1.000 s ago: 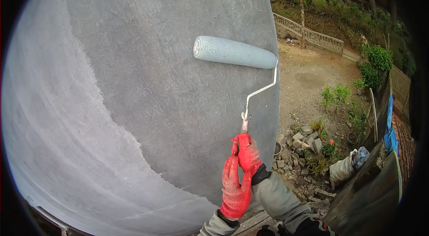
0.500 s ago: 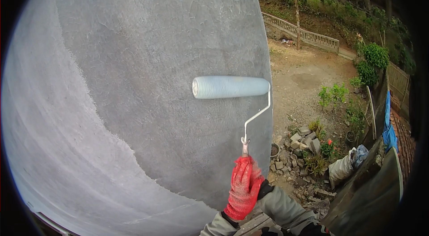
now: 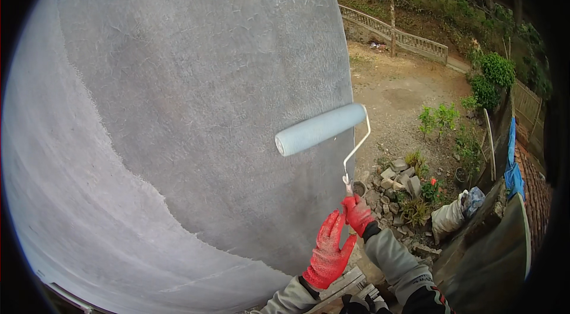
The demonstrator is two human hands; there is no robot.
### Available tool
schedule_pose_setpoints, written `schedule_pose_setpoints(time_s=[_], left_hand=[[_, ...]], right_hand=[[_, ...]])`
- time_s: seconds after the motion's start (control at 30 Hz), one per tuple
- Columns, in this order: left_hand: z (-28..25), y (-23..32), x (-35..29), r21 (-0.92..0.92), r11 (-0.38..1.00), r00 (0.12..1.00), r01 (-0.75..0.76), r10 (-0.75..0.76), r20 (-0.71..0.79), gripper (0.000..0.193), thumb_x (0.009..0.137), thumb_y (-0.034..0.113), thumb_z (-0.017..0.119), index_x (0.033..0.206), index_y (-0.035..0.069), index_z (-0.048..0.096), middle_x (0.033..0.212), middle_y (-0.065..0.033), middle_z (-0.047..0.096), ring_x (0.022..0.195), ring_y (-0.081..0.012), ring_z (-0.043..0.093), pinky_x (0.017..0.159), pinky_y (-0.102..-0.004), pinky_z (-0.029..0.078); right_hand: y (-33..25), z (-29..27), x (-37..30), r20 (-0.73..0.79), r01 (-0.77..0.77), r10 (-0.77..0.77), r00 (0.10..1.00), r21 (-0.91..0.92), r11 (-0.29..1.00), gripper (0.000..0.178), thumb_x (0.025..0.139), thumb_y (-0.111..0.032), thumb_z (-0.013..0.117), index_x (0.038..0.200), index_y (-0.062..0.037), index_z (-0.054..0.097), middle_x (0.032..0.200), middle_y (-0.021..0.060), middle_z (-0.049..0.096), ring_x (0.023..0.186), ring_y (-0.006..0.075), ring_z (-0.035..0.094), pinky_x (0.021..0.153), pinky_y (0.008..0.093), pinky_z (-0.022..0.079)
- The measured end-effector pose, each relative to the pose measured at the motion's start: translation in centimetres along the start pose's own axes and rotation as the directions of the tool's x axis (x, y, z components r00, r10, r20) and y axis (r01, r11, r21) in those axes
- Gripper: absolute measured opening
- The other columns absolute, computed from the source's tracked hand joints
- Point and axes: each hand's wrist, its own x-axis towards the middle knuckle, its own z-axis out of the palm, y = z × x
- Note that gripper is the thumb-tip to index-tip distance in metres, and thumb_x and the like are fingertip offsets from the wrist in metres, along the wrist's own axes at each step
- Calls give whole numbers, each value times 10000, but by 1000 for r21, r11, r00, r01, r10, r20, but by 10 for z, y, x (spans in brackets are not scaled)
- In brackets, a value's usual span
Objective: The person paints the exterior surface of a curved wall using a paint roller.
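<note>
Head view, looking down from a height along a broad grey plastered wall (image 3: 196, 76) that fills the frame from nine o'clock round to one o'clock. A paint roller (image 3: 321, 129) with a pale blue-grey sleeve lies tilted against the wall near its right edge, just right of centre, its thin bent wire frame running down toward five o'clock into a handle. The right hand (image 3: 358, 213), in a red glove, is closed around that handle. The left hand (image 3: 328, 250), also red-gloved, is spread open with fingers apart at about six o'clock, just below and left of the right one, holding nothing; whether its palm rests on the wall I cannot tell. The darker, damper-looking part of the wall occupies the upper centre, while a lighter band curves along the lower left from nine to six o'clock. Past the wall's edge, at three to four o'clock, the ground lies far below: a heap of broken rubble (image 3: 399, 178), green shrubs (image 3: 439, 119), a dirt yard and a low fence (image 3: 404, 38) at one o'clock. Risks, as I judge them: the roller sits close to the wall's corner, so a stroke drifting right could slide off the edge and jerk the arm outward; with only one hand gripping, the handle could slip and fall onto the rubble; and leaning out over the drop could upset the person's balance.
</note>
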Motion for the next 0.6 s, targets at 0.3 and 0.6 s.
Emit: schedule_pose_setpoints(time_s=[0.3, 0.6], left_hand=[[28, -12, -16, 12, 999, 991, 35, -36, 128, 584, 840, 170, 693, 1350, 29, 447, 1396, -189, 433, 1284, -356, 429, 1044, -414, 382], [26, 7, 24, -35, 999, 998, 23, -21, 62, 591, 843, 146, 682, 1363, 33, 426, 1409, -190, 415, 1283, -360, 427, 1045, -413, 379]], right_hand=[[127, -30, -16, -42, -88, 92, 995, 85, 992, 311, 906, -352, 543, 906, -46, 600, 595, 8, 530, 503, 132, 501, 467, 292, 398], [-123, -28, 56, 42, 193, -198, 979, 108, 975, 369, 935, -405, 486, 864, -49, 550, 575, 11, 472, 440, 131, 447, 407, 294, 374]])
